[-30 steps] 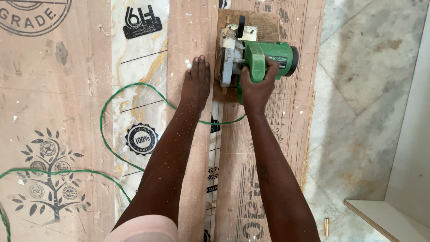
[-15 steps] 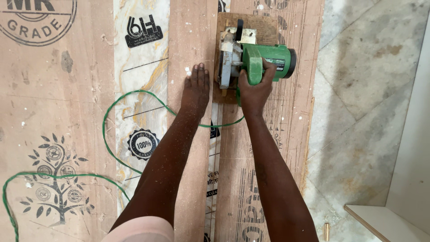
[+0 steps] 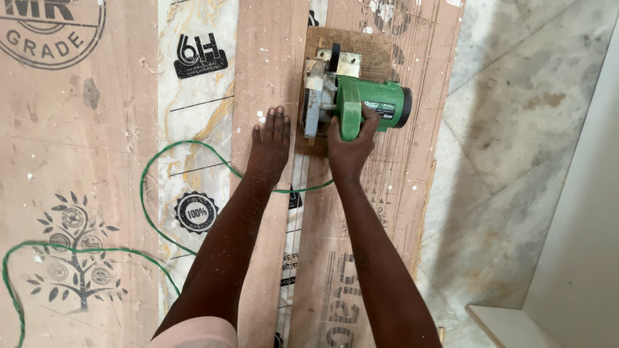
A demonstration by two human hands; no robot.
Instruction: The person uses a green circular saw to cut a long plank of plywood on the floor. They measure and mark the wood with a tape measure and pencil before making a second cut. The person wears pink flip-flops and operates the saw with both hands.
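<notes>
A green circular saw [image 3: 361, 103] with a grey blade guard sits on a small wooden base plate [image 3: 380, 55] atop a plywood sheet [image 3: 400, 180]. My right hand [image 3: 348, 148] is wrapped around the saw's green handle. My left hand [image 3: 269, 145] lies flat, fingers together, on a narrow plywood strip [image 3: 267, 64] just left of the blade. A cut line runs down between the strip and the sheet, towards me. The saw's green cord [image 3: 155, 193] loops across the boards to the left.
A large plywood sheet with printed stamps [image 3: 71, 161] covers the left. Marble floor [image 3: 509, 129] shows on the right, with a white panel edge [image 3: 580, 258] at the far right and dust scattered on the boards.
The saw and my right hand have edged slightly away from me along the cut. My left hand stays flat on the strip. The view has shifted a little.
</notes>
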